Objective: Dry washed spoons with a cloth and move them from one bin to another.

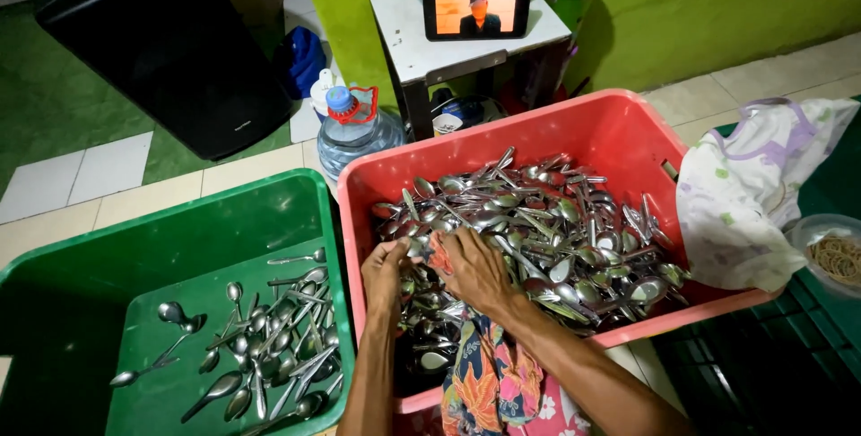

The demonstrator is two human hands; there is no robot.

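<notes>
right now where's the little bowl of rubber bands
In the head view, the clear bowl of rubber bands sits at the far right edge, just right of the patterned white cloth draped over the red tub's right rim.

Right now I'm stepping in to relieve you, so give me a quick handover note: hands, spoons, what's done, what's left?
Left hand: in the red tub, fingers closed on spoons at the pile's near edge.
Right hand: beside it, holding a patterned cloth against those spoons.
Red tub: a big heap of metal spoons.
Green tub, on the left: a smaller scatter of spoons.
Done: that smaller lot sits in green.
Left: most of the spoons are in red.
</notes>
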